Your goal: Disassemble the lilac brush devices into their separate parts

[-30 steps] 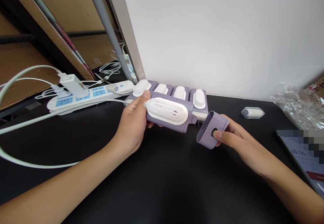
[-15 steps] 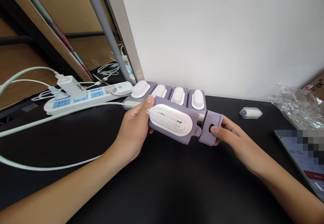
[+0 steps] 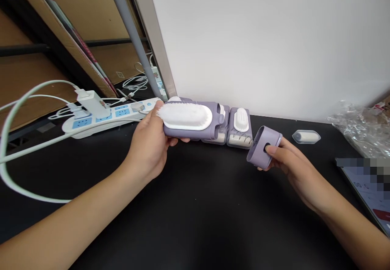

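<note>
My left hand (image 3: pixel 150 144) grips a purple scrub brush (image 3: pixel 187 119) by its left end, its long white bristle pad facing me and a notched, open end pointing right. Between the thumb and fingers of my right hand (image 3: pixel 284 156) is a hollow purple end cap (image 3: pixel 262 147) with a dark oval hole, apart from the brush. Behind them a similar purple brush unit (image 3: pixel 239 127) with a white bristle head and a clear lower part stands on the black table. Other such units are partly hidden by the brush I hold.
On the left lies a white power strip (image 3: pixel 118 115) with plugs and cables. A small clear capsule-shaped container (image 3: pixel 306 136) rests to the right, near crumpled clear plastic wrap (image 3: pixel 353 123) and a phone (image 3: pixel 365 192). A pale wall (image 3: pixel 268 46) rises behind the table (image 3: pixel 195 221).
The end cap has come away from the brush, leaving a wide gap. My left hand has moved left and up with the brush, now turned more level; my right hand has shifted slightly right.
</note>
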Demonstrator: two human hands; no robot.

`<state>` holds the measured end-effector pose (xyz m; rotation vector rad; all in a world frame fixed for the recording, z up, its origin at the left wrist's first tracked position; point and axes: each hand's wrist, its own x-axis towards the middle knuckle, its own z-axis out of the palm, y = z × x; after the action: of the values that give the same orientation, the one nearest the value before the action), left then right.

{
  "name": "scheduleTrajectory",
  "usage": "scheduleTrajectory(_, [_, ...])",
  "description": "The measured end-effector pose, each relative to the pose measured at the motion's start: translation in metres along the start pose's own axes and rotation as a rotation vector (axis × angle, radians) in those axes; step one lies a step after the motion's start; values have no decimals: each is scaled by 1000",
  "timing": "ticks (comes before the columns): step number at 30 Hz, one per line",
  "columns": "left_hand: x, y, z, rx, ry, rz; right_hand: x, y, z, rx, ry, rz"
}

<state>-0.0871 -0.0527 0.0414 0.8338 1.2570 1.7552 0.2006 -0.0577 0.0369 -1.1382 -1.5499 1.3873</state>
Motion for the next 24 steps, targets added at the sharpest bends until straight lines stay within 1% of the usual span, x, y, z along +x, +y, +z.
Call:
scheduleTrajectory(2, [2,3,0,-1,-2,3,1,2,-2,11,7,-4])
scheduleTrajectory(5, [0,1,1,13,-53,1,4,6,-2,31,54,-52])
scheduleTrajectory(7, [0,0,1,14,-49,1,6,7,-1,79,148,-116])
scheduleTrajectory(9, [4,1,-1,-1,-10,-5,8,5,1,151,286,-182])
scheduleTrajectory(12, [13,3,-5,-24,59,-28,11,-6,2,263,484,-292])
scheduleTrajectory(14, [17,3,-6,0,74,-66,12,-13,1,322,561,-360])
scheduleTrajectory(15, [17,1,-6,29,64,-87,13,-16,0,344,581,-383])
scheduleTrajectory(17, [12,-5,-4,116,-18,-122,14,-19,-1,370,588,-400])
scheduleTrajectory(19, [2,-13,-1,219,-174,-147,15,-18,-2,378,576,-391])
scheduleTrajectory(22, [-13,-24,1,344,-444,-206,17,-14,-2,373,562,-363])
scheduleTrajectory(23, [-16,-26,1,380,-504,-221,17,-12,-2,372,561,-355])
scheduleTrajectory(24, [-18,-27,0,421,-540,-223,17,-11,-2,371,554,-346])
